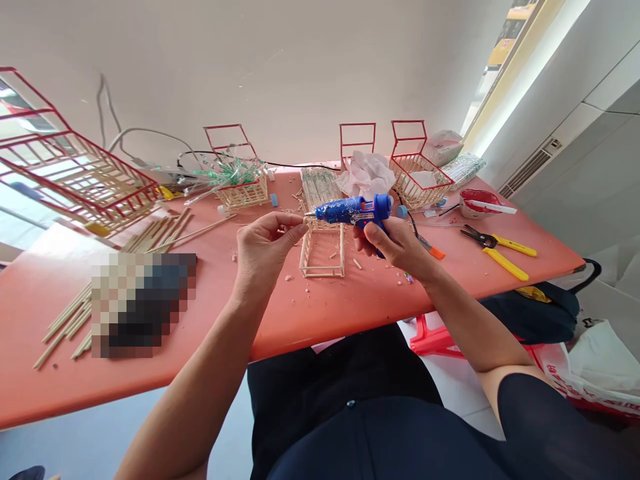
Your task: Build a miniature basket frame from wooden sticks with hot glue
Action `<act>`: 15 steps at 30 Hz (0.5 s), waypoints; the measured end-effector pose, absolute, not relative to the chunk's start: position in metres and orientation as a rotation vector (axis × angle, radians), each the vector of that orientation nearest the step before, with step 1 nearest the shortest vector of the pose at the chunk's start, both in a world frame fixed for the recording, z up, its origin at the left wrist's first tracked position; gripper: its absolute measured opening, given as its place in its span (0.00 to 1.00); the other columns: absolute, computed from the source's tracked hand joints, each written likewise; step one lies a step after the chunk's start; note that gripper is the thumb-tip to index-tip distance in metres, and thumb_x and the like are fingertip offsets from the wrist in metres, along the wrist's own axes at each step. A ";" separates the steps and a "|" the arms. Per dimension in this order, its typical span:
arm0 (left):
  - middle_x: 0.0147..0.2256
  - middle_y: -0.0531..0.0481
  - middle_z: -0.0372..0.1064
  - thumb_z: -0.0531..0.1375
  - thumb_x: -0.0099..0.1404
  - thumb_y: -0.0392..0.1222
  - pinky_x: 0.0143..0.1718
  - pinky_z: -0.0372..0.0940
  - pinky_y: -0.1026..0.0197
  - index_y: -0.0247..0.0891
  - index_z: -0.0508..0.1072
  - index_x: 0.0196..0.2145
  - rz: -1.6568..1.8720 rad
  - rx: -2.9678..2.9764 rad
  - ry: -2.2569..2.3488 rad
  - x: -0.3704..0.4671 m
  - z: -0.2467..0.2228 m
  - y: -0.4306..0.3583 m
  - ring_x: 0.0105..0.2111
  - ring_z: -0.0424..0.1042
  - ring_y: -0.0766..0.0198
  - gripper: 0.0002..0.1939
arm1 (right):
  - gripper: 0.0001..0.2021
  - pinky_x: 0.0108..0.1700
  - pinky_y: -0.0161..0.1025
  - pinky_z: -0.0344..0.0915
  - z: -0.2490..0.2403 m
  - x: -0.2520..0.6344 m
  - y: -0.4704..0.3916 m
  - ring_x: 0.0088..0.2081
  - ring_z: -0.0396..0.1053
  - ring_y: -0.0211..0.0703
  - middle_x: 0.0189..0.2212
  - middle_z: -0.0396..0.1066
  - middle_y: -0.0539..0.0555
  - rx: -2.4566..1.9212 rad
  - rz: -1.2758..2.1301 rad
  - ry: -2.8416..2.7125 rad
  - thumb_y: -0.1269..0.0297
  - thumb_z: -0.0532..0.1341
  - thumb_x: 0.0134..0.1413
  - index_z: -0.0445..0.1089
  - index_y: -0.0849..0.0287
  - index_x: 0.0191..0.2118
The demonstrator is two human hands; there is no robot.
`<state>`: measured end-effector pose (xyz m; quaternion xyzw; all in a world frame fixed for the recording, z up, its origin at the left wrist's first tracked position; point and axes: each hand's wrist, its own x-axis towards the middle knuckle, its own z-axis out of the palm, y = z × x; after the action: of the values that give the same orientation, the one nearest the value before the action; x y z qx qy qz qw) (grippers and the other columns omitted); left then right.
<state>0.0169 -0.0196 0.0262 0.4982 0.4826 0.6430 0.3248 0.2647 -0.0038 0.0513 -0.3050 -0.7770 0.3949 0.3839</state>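
My right hand (384,241) is wrapped round the handle of a blue glue gun (345,211), whose nozzle points left. At the nozzle tip, the thumb and forefinger of my left hand (270,241) are pinched together; what they hold, if anything, is too small to make out. Below the gun, a small frame of pale wooden sticks (323,272) rests on the orange table (280,320), its far end partly hidden by the gun and my hands. Wood crumbs and short stick pieces lie around the frame.
Stick baskets with red rims (420,180) stand at the back, near a crumpled white bag (367,175). Yellow-handled pliers (500,250) and a red bowl (480,203) are at right. Loose sticks (70,323) and a blurred dark object (150,303) lie left, beside a large red-edged stick model (85,173).
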 end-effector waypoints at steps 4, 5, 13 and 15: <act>0.27 0.52 0.73 0.76 0.49 0.46 0.29 0.61 0.65 0.40 0.83 0.30 1.688 1.331 1.283 0.015 0.023 -0.019 0.28 0.65 0.68 0.12 | 0.32 0.28 0.35 0.59 0.049 0.266 -0.005 0.25 0.65 0.35 0.26 0.70 0.50 -0.800 1.045 -1.944 0.30 0.55 0.69 0.70 0.58 0.33; 0.27 0.52 0.73 0.76 0.49 0.45 0.29 0.61 0.65 0.41 0.84 0.30 1.688 1.338 1.286 0.015 0.022 -0.018 0.28 0.65 0.68 0.12 | 0.33 0.28 0.35 0.59 0.049 0.266 -0.006 0.25 0.65 0.35 0.25 0.69 0.50 -0.808 1.061 -1.935 0.29 0.55 0.68 0.70 0.58 0.33; 0.29 0.52 0.73 0.75 0.53 0.46 0.29 0.60 0.64 0.41 0.84 0.33 1.666 1.380 1.329 0.013 0.020 -0.019 0.28 0.66 0.67 0.11 | 0.33 0.27 0.35 0.59 0.050 0.263 -0.008 0.25 0.64 0.35 0.24 0.67 0.49 -0.839 1.095 -1.905 0.27 0.56 0.65 0.67 0.57 0.31; 0.29 0.53 0.73 0.75 0.53 0.46 0.29 0.60 0.64 0.41 0.84 0.33 1.668 1.382 1.329 0.013 0.020 -0.019 0.28 0.66 0.67 0.11 | 0.34 0.27 0.36 0.58 0.049 0.264 -0.007 0.25 0.64 0.36 0.23 0.67 0.49 -0.855 1.077 -1.917 0.26 0.56 0.65 0.67 0.57 0.32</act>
<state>0.0128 -0.0193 0.0197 0.5196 0.4994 0.6271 0.2955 0.2640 -0.0074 0.0494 -0.3352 -0.7512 0.4221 0.3810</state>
